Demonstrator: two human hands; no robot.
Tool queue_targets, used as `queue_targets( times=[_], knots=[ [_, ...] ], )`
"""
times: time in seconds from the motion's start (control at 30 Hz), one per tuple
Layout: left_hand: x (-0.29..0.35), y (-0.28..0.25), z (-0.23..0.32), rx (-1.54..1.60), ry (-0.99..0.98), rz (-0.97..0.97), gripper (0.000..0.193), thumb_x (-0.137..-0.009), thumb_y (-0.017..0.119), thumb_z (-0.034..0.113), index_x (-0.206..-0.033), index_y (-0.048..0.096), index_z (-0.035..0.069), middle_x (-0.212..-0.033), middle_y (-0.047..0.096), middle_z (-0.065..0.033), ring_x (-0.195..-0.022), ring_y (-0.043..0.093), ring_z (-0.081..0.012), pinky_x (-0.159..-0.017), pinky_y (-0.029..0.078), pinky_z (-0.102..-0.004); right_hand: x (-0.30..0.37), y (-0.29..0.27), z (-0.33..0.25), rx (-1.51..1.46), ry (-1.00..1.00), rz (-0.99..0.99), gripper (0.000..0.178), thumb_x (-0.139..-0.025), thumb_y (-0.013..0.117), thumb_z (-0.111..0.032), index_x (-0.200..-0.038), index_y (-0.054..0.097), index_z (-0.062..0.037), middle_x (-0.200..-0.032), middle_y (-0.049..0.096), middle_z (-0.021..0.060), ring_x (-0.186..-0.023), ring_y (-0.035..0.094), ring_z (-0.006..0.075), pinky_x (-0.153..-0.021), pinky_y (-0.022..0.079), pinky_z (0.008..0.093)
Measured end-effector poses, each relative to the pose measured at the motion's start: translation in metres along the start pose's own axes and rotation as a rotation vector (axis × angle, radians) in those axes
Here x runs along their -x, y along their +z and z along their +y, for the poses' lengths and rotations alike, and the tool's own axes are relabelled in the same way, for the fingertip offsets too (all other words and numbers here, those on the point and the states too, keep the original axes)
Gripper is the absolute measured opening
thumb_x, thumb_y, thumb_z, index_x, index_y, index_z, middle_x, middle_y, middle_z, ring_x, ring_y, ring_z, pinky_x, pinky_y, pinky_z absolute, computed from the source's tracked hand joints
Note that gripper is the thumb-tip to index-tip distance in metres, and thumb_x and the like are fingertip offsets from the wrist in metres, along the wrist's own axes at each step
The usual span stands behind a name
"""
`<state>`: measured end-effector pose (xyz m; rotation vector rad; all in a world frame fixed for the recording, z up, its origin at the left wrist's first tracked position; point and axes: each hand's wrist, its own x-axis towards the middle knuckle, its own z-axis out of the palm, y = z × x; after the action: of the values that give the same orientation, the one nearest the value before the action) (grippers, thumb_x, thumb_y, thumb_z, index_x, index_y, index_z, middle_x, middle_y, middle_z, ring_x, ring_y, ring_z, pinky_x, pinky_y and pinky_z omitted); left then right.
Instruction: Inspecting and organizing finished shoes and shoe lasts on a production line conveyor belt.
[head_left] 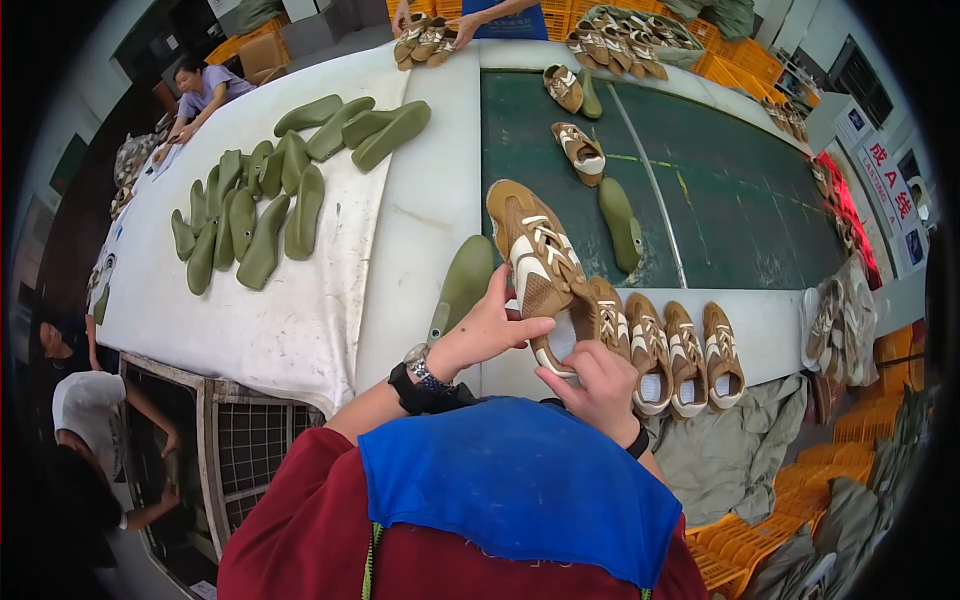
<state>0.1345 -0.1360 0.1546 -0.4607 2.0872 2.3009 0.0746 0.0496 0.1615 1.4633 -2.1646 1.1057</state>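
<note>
Surface [400, 230] first: the long white-covered work surface takes up most of the view, and its dark green conveyor belt [740, 210] serves as the landmark here. On the cloth to the left of the belt lie many olive-green plastic shoe lasts [262, 205], loosely heaped and well apart from the belt, seemingly kept within reach as stock. One more olive last [465, 280] lies just beside the belt's near left corner. On the belt itself sit two tan shoes [580, 150] and single lasts, spaced apart as if travelling down the line.

Below the belt's near edge, four tan-and-white lace-up shoes [670, 350] stand side by side, toes pointing toward the belt, lined up in an orderly row. Beside the first of them, the tan-and-white sports shoe [535, 265] is lifted above the surface at the belt's near left corner, tilted with its toe up and away and its opening turned toward the person, which lets the inside be seen. The left hand [490, 325] pinches its side near the laces, fingers closed on it; the right hand [600, 375] grips the heel end from below, also closed on it.

Beyond the belt's far end another person's hands [470, 25] handle shoes; the body is cut off. The right hand's fingertips are hidden behind the heel, so what they press is unclear.
</note>
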Motion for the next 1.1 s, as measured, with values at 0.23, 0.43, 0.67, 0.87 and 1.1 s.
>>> queue_targets(
  times=[0.23, 0.43, 0.67, 0.87, 1.1],
  knots=[
    [-0.006, -0.001, -0.014, -0.14, 0.285, 0.099, 0.092, -0.074, 0.069, 0.019, -0.139, 0.006, -0.001, -0.129, 0.041, -0.0212, -0.11, 0.052, -0.0278, -0.095, 0.04, -0.0334, -0.005, 0.0, 0.0, -0.286, 0.099, -0.105, 0.025, -0.067, 0.075, -0.017, -0.086, 0.062, -0.0065, -0.08, 0.055, 0.0061, -0.055, 0.054, 0.0184, -0.052, 0.045, 0.0286],
    [0.012, 0.012, 0.004, -0.363, 0.256, 0.097, 0.089, -0.073, 0.065, 0.018, -0.139, 0.008, -0.001, -0.121, 0.049, -0.0222, -0.111, 0.053, -0.0286, -0.088, 0.044, -0.0337, -0.031, -0.009, 0.008, -0.148, 0.316, 0.049, 0.041, -0.067, 0.072, -0.009, -0.106, 0.059, -0.0066, -0.084, 0.055, 0.0092, -0.067, 0.055, 0.0192, -0.058, 0.047, 0.0292],
    [0.01, 0.004, 0.003, -0.752, 0.688, 0.478, 0.078, -0.064, 0.075, 0.02, -0.128, 0.033, 0.002, -0.101, 0.053, -0.0161, -0.085, 0.056, -0.0285, -0.075, 0.047, -0.0349, -0.029, 0.007, 0.01, -0.067, 0.098, 0.148, 0.039, -0.064, 0.066, -0.002, -0.102, 0.058, -0.0033, -0.084, 0.055, 0.0114, -0.075, 0.055, 0.0288, -0.066, 0.045, 0.0366],
    [0.016, 0.014, 0.012, -0.861, 0.918, 0.425, 0.032, -0.07, 0.07, 0.007, -0.098, 0.056, 0.002, -0.092, 0.057, -0.0124, -0.081, 0.056, -0.0297, -0.07, 0.047, -0.0356, -0.025, 0.011, 0.006, -0.262, 0.133, 0.22, 0.04, -0.066, 0.066, 0.003, -0.104, 0.054, -0.0018, -0.082, 0.056, 0.0119, -0.069, 0.055, 0.0255, -0.061, 0.046, 0.0332],
    [0.015, 0.009, 0.002, -0.724, 0.876, 0.469, 0.029, -0.072, 0.068, 0.005, -0.098, 0.056, 0.0, -0.092, 0.059, -0.0148, -0.081, 0.058, -0.0309, -0.071, 0.048, -0.0366, -0.02, 0.02, 0.012, -0.26, 0.072, 0.262, 0.04, -0.068, 0.066, 0.004, -0.105, 0.052, -0.0012, -0.084, 0.057, 0.0137, -0.071, 0.056, 0.027, -0.062, 0.046, 0.0342]
  ],
)
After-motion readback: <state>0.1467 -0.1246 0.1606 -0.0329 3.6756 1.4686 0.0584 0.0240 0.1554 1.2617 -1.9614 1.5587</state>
